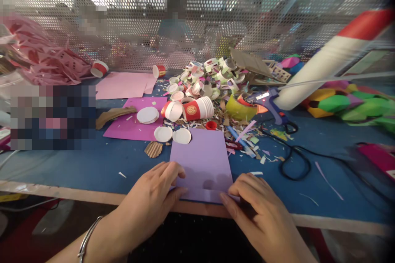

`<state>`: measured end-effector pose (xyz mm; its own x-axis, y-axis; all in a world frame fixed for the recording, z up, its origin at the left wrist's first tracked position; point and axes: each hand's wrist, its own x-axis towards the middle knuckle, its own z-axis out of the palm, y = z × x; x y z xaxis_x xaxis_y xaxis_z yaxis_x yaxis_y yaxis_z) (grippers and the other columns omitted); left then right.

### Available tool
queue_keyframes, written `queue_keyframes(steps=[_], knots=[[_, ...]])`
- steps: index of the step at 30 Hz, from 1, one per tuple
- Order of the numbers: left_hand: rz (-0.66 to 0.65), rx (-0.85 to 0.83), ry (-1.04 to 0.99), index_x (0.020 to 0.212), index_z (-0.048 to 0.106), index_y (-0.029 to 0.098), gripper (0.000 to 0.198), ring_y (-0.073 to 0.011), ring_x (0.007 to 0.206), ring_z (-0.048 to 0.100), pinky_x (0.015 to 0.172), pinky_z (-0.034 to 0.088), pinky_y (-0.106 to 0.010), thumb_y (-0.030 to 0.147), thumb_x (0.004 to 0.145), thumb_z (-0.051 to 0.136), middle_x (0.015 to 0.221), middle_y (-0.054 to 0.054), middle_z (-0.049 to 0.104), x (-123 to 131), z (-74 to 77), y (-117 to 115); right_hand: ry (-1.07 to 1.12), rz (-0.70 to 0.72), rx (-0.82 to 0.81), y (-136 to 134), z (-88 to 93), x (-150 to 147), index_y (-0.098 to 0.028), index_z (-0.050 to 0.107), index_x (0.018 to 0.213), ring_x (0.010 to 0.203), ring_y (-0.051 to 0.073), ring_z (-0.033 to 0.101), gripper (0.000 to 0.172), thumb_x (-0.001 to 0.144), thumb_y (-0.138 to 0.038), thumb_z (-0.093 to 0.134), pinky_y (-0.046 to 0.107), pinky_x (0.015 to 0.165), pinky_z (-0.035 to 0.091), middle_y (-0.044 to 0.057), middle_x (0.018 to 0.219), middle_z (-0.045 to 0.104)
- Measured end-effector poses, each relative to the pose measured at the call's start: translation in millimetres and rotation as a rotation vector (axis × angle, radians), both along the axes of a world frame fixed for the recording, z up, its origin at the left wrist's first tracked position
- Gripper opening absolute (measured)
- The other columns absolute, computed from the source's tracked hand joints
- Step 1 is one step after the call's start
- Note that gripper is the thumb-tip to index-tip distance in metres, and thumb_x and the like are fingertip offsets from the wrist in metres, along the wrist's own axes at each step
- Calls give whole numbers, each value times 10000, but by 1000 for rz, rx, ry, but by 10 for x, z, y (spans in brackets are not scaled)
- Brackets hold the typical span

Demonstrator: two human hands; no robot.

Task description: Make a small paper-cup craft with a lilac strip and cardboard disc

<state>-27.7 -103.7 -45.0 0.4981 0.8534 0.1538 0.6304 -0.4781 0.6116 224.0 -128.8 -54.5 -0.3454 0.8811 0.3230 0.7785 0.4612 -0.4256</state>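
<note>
A light purple sheet of paper [202, 156] lies at the table's front edge, with a narrow strip folded up along its near side. My left hand [151, 195] grips the near left corner, fingers curled and thumb on the folded strip. At the near right corner, my right hand [262, 211] pinches the same strip between thumb and fingers. Two white paper discs [182, 135] sit by the sheet's far left corner, one overlapping it. Just beyond are red-and-white paper cups [198, 109] on their side and a small red ring [211, 125].
A blue glue gun [271, 104] with a looping black cord [291, 168] lies to the right. Cut cup pieces [203, 78] and scraps pile up at the back. Magenta paper [123, 125] and pink sheets [123, 85] lie left; a perforated metal screen [129, 28] stands behind.
</note>
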Motion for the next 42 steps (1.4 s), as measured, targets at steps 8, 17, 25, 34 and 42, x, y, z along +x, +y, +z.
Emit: queue_keyframes(steps=[8, 17, 25, 34, 42], knots=[[-86, 135, 117, 1047, 523, 201, 232, -198, 815, 540, 724, 477, -348, 13, 963, 414, 930, -30, 568, 13, -137, -33, -15, -6, 23, -4, -13, 4, -215, 474, 730, 658, 167, 498, 246, 967, -223, 537, 323, 637, 393, -4, 693, 526], [-132, 271, 213, 1391, 486, 414, 603, -240, 911, 485, 743, 493, -404, 29, 927, 476, 1162, -81, 500, -24, -138, -114, -25, 8, 43, -5, -31, 8, -218, 459, 736, 667, 166, 492, 245, 971, -211, 528, 339, 678, 386, -7, 700, 527], [-335, 197, 256, 1186, 614, 161, 255, -234, 889, 512, 772, 520, -397, 129, 978, 470, 1050, -82, 616, 198, 48, -57, 4, 16, 91, -18, -87, 24, -213, 506, 794, 718, 186, 508, 175, 960, -204, 560, 340, 692, 395, 11, 738, 551], [-217, 158, 107, 1275, 597, 228, 320, -229, 859, 499, 737, 534, -380, 172, 997, 449, 998, -88, 585, 369, -13, -35, 69, 19, 119, -28, -66, 0, -207, 551, 865, 770, 189, 545, 105, 946, -144, 573, 358, 776, 420, 20, 791, 605], [-108, 98, -5, 1265, 650, 295, 347, -223, 874, 495, 755, 507, -391, 176, 974, 502, 995, -75, 584, 379, -37, -102, 114, 37, 125, -65, -63, 57, -189, 608, 975, 849, 186, 555, 80, 951, -125, 568, 344, 816, 439, 40, 871, 618]])
